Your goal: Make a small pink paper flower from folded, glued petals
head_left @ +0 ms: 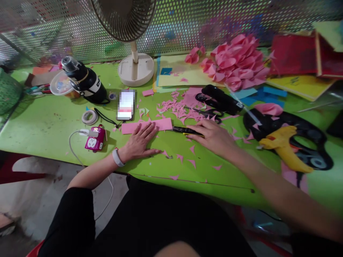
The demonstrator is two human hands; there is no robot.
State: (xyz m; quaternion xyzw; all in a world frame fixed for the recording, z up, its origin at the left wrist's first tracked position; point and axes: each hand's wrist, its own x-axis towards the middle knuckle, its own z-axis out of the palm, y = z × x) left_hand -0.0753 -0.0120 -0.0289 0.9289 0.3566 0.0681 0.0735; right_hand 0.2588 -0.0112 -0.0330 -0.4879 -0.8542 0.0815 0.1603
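A pink paper strip [164, 124] lies flat on the green table. My left hand [141, 140] rests on it with fingers spread and the palm toward the near side. My right hand [210, 136] is closed around a black and yellow utility knife [191, 132], its front end by the strip's right end. Just beyond this hand are black scissors [205, 112], partly covered by pink paper scraps [177, 107]. More small pink offcuts [192, 163] are scattered on the near side.
A phone [125, 105], a tape roll [89, 116], a magenta power adapter [95, 138] and a black bottle [88, 84] stand to the left. Behind is a fan [136, 69]. Pink paper petals [235, 62] are heaped at back right, near a yellow glue gun [288, 146].
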